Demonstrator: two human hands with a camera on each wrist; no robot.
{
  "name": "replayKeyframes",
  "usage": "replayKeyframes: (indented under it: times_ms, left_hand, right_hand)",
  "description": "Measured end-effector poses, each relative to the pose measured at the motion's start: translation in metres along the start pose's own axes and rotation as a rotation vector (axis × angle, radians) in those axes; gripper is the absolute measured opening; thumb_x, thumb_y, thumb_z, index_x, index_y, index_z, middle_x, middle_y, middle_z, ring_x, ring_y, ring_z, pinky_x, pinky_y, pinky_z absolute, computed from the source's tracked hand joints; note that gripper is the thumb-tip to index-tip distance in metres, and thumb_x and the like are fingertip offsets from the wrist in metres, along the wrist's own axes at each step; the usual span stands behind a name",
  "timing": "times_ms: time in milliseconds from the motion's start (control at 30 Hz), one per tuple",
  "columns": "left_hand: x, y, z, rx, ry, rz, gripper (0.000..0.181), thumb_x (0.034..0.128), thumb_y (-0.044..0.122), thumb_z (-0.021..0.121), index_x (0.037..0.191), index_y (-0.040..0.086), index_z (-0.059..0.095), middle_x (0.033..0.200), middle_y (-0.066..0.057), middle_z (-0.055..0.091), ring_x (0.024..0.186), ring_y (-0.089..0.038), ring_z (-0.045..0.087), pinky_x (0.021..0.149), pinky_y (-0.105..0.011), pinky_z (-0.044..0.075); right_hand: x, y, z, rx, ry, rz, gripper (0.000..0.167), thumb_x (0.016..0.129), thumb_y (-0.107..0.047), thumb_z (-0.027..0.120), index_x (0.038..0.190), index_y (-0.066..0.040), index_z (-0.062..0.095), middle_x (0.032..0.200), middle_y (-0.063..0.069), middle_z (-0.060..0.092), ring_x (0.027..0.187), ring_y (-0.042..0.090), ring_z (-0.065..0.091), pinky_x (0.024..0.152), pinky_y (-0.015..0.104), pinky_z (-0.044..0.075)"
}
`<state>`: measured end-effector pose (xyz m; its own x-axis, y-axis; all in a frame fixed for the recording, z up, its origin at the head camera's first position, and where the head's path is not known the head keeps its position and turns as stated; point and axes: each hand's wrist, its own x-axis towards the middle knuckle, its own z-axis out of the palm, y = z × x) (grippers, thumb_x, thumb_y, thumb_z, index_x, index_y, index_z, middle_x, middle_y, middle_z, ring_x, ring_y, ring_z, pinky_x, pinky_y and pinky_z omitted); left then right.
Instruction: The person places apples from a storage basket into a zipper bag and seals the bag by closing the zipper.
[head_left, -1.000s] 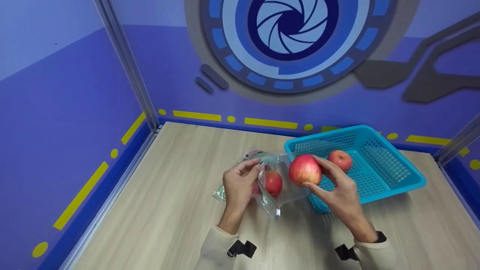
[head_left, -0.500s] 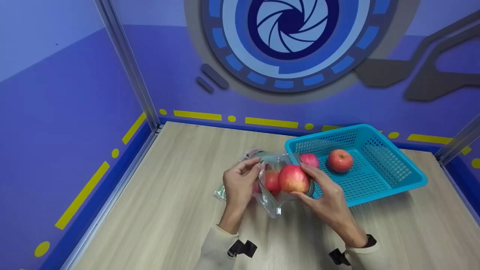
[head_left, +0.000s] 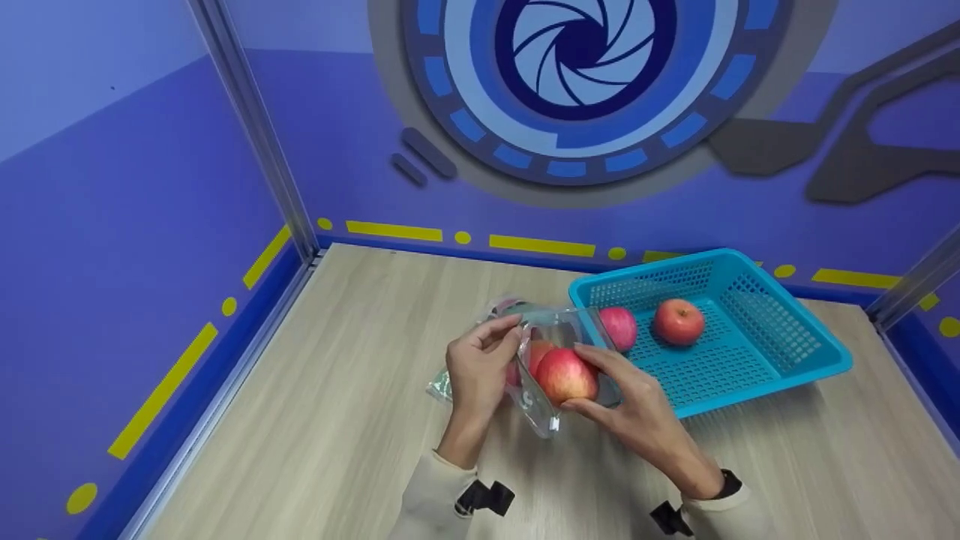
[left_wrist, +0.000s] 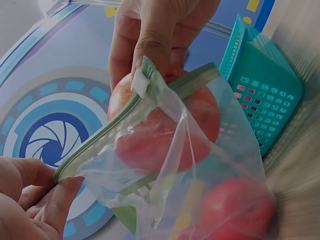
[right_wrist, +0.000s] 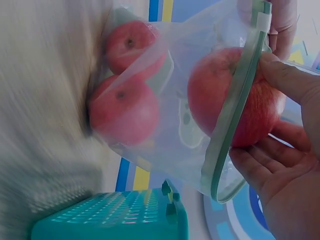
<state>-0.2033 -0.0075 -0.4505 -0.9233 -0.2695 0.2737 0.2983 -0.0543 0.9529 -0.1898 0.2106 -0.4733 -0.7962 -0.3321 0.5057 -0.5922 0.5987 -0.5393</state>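
Note:
In the head view my left hand (head_left: pixel 480 364) pinches the rim of a clear zip bag (head_left: pixel 534 416) between thumb and fingers. The bag's green zip edge and white slider (left_wrist: pixel 141 84) show in the left wrist view. My right hand (head_left: pixel 637 409) grips a red apple (head_left: pixel 568 375) around its side. That apple sits partly inside the bag's open mouth, with the zip edge crossing it in the right wrist view. Lower in the bag, two more apples (right_wrist: pixel 125 112) lie side by side. They are seen through the film.
A turquoise perforated basket (head_left: pixel 787 386) stands right of the bag, close to the back wall. Inside it lie a red apple (head_left: pixel 679 322) and a pinker apple (head_left: pixel 619 328). The wooden table (head_left: pixel 322 390) extends left to a blue side wall (head_left: pixel 150 285).
My right hand has carried its apple left and down, from beside the basket into the bag's mouth. The pinker apple in the basket has come into sight. My left hand stays put.

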Motion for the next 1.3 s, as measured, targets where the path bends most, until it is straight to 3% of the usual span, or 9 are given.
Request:
replayKeyframes:
  times_ms: [367,633,767,900,967,1100,1300]
  left_hand:
    - [-0.001,0.0,0.002,-0.019,-0.008,0.005,0.014,0.0956,0.004,0.079,0.109,0.001,0.082,0.105,-0.011,0.079,0.099,-0.026,0.078,0.09,-0.031,0.061]
    - [0.0,0.001,0.004,-0.027,-0.003,-0.005,0.014,0.0943,0.005,0.08,0.107,0.001,0.082,0.101,-0.01,0.08,0.095,-0.024,0.077,0.087,-0.029,0.062]
    - [0.0,0.001,0.005,-0.045,-0.006,-0.006,0.014,0.0943,0.003,0.079,0.107,-0.001,0.082,0.101,-0.011,0.08,0.094,-0.025,0.078,0.086,-0.029,0.062]
    - [0.002,0.001,0.005,-0.034,0.0,0.011,0.014,0.094,0.003,0.079,0.107,0.0,0.082,0.101,-0.011,0.08,0.093,-0.024,0.078,0.087,-0.029,0.062]
    - [0.002,0.002,0.005,-0.026,0.004,0.02,0.014,0.094,0.003,0.079,0.107,0.0,0.082,0.102,-0.011,0.08,0.094,-0.024,0.078,0.088,-0.03,0.062]
    - [0.002,0.002,0.004,-0.024,0.0,0.018,0.014,0.0949,0.003,0.079,0.108,0.001,0.082,0.103,-0.011,0.079,0.095,-0.024,0.078,0.088,-0.03,0.061]
    - [0.003,0.004,0.005,-0.037,0.004,0.003,0.014,0.0954,0.004,0.078,0.108,0.001,0.082,0.106,-0.011,0.079,0.098,-0.024,0.077,0.089,-0.03,0.061]
  right_hand:
    - [0.0,-0.006,0.001,0.049,-0.145,0.046,0.073,0.084,-0.028,0.092,0.146,-0.005,0.062,0.145,0.009,0.064,0.134,0.033,0.06,0.105,0.053,0.053]
    - [-0.003,-0.009,-0.001,0.016,-0.198,-0.016,0.061,0.092,-0.022,0.086,0.146,-0.007,0.063,0.145,0.01,0.064,0.132,0.031,0.062,0.103,0.051,0.055]
    - [-0.006,-0.013,-0.011,0.029,-0.124,-0.072,0.054,0.091,-0.015,0.086,0.141,-0.013,0.067,0.141,0.001,0.068,0.128,0.025,0.065,0.104,0.041,0.055]
    - [-0.007,-0.013,-0.024,0.06,0.027,-0.187,0.056,0.084,0.002,0.088,0.136,-0.009,0.071,0.133,0.002,0.072,0.119,0.025,0.071,0.104,0.023,0.051]
    - [-0.007,-0.01,-0.029,0.05,0.098,-0.205,0.059,0.081,0.008,0.088,0.135,-0.007,0.071,0.131,0.004,0.073,0.115,0.027,0.073,0.103,0.018,0.049]
    - [-0.01,0.001,-0.033,-0.016,0.141,-0.089,0.057,0.08,0.009,0.088,0.133,-0.004,0.071,0.128,0.005,0.074,0.11,0.024,0.073,0.099,0.016,0.05]
    - [-0.018,0.015,-0.024,-0.074,0.04,0.144,0.045,0.087,0.003,0.086,0.129,0.001,0.071,0.12,0.013,0.076,0.102,0.027,0.076,0.087,0.045,0.062]
